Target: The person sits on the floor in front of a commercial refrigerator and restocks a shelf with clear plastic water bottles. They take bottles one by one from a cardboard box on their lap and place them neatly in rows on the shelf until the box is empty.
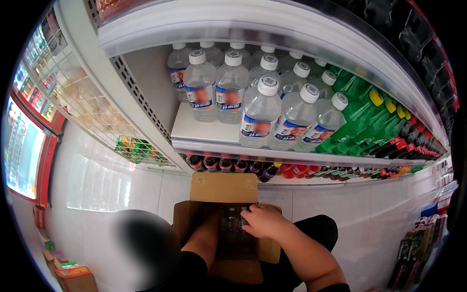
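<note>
An open cardboard box (224, 187) sits in front of me with its flaps folded out. Down in its shadow stand a few clear bottles (232, 223) with pale caps. My left forearm reaches into the box on its left side; my left hand (210, 214) is in the dark there, and its fingers and anything they hold are hidden. Over the box's right edge lies my right hand (264, 221), fingers apart and bent inward, close beside the bottles, with nothing visibly gripped. Above the box, clear bottles (260, 117) with white caps and blue-and-orange labels stand in rows on a white shelf (209, 146).
Green bottles (357, 129) and dark bottles with red caps (418, 138) fill the shelf's right side. A lower row of dark bottles (226, 164) stands behind the box. Left are a wire rack (97, 104) and a red-framed cooler (44, 160). Stacked packs (413, 253) stand right.
</note>
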The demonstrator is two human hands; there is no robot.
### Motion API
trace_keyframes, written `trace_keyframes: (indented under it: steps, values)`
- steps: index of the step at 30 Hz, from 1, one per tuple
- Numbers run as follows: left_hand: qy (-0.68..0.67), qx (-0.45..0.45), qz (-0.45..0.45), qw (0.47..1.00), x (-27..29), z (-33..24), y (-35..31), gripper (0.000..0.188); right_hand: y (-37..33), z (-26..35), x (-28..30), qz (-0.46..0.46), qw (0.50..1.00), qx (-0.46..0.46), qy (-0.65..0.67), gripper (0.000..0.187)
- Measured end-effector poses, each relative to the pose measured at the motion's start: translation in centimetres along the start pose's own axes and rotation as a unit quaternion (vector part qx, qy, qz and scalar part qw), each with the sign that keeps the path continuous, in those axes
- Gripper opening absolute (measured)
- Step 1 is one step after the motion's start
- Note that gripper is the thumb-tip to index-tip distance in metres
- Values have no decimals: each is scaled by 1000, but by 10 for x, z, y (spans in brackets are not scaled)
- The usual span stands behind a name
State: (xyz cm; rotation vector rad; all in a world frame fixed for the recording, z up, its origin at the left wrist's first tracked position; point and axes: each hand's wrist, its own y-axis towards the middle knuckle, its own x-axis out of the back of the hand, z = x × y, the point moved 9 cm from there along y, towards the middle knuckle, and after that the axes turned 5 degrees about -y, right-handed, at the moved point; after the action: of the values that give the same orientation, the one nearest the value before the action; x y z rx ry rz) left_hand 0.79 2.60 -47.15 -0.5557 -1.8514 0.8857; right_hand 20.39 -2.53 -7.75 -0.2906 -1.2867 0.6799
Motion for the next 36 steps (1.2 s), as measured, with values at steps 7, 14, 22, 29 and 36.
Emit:
trace_keyframes:
  steps: [7, 14, 22, 29, 36]
  values:
    - [29, -39, 16, 999, 0, -1, 14, 101, 2, 3, 3, 26, 1000, 8, 15, 45]
    - [60, -76, 15, 995, -1, 6, 27, 101, 5, 11, 5, 9, 1000, 11, 5, 43]
    - [122, -47, -10, 991, 36, -19, -42, 83, -5, 19, 4, 1, 1000, 26, -1, 45]
    - [134, -10, -28, 990, 56, -38, -122, 54, -2, 20, -3, 28, 1000, 12, 2, 45]
    - [307, -130, 73, 940, 28, -36, -180, 53, 8, 16, -15, 0, 1000, 14, -15, 45]
